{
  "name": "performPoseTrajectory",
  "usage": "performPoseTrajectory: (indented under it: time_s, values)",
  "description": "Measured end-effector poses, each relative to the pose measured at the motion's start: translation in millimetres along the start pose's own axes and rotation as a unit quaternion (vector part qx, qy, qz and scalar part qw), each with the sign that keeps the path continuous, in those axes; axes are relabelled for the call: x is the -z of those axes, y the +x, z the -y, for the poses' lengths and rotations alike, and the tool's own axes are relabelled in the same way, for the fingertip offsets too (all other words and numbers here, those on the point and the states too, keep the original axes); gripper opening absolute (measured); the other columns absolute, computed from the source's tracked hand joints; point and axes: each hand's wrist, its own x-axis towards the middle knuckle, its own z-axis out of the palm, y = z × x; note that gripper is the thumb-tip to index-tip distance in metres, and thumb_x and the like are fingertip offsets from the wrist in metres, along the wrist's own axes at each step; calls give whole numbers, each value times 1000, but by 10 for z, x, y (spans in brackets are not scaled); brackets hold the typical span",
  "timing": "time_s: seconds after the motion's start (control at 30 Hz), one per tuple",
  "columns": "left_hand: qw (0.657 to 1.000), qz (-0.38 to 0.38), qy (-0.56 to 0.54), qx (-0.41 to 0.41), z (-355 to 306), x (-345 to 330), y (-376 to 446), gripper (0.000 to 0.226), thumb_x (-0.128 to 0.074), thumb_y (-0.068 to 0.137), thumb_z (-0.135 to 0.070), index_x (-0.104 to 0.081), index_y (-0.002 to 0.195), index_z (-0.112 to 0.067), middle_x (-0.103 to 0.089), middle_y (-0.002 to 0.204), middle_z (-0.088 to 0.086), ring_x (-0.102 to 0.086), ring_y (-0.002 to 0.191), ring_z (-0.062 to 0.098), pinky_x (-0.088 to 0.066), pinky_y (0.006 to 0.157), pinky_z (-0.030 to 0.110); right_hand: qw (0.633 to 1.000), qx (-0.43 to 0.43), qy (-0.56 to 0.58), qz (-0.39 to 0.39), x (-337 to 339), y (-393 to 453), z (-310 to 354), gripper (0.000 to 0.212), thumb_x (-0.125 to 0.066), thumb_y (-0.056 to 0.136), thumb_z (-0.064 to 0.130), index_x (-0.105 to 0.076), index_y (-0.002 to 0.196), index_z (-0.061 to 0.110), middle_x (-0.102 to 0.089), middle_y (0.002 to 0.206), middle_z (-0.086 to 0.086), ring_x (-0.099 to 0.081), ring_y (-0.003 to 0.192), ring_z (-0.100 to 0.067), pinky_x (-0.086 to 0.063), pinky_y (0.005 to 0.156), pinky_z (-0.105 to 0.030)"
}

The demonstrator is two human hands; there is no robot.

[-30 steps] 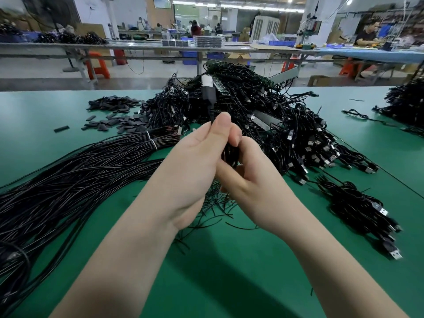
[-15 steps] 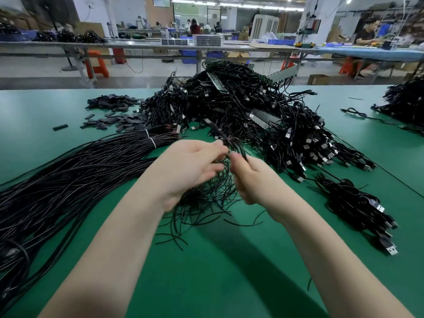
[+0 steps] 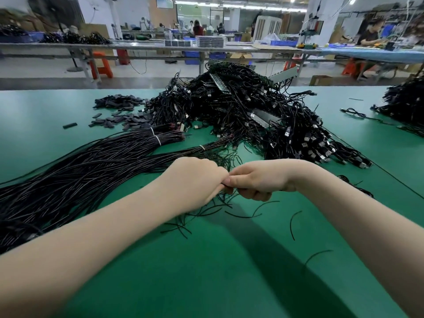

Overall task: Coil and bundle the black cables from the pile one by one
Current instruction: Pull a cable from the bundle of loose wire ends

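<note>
A big tangled pile of black cables (image 3: 247, 115) with USB plugs lies on the green table (image 3: 218, 271) ahead of me. My left hand (image 3: 195, 180) and my right hand (image 3: 259, 180) meet knuckle to knuckle low over the table. Both have curled fingers gripping a thin black cable (image 3: 227, 186), of which only a short piece shows between them. Short black wire ties (image 3: 206, 212) lie scattered right under the hands.
Long straight black cables (image 3: 75, 171), banded with white ties, fan out to the left. Small black sleeves (image 3: 121, 111) lie at the back left. Another cable heap (image 3: 403, 102) sits far right. Coiled cables (image 3: 353, 182) lie right of my wrist.
Both hands dropped from in front of the pile down to just above the table. The raised cable with its plug is no longer held up; the fists now close together.
</note>
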Motion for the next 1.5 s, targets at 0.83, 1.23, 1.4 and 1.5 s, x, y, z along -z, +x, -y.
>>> performPoseTrajectory:
  time_s: [0.83,1.23,1.4,1.5]
  values:
    - [803,-156,-479,319,-258,-829,-306,31,-38,102,-31,-48,74,-25,-46,60,-6,-37,51,6,-31,51,20,923,61,-117,-362,-671,104,-542,37,-66,81,56,-67,111,35,-67,90,15,-57,73,-1,-47,71,-19]
    - [927,-151,-272,209,-273,-851,-279,33,-29,100,-42,-47,86,-18,-51,76,-8,-54,71,24,-32,63,36,857,132,381,-321,-716,462,-323,15,-76,81,22,-67,76,12,-66,62,2,-60,58,-10,-49,59,-22]
    - [896,-176,-312,263,-242,-939,-301,27,-40,102,-28,-41,78,-16,-39,63,-10,-49,62,29,-23,58,35,892,117,213,-381,-540,398,-417,10,-74,83,32,-75,76,26,-73,73,5,-59,61,0,-48,62,-16]
    - [864,-211,-359,281,-210,-958,-313,28,-43,102,-25,-42,75,-17,-37,57,-7,-42,54,28,-21,54,33,894,16,-73,-442,-349,302,-575,12,-77,77,43,-71,86,38,-66,78,21,-55,69,4,-44,62,-13]
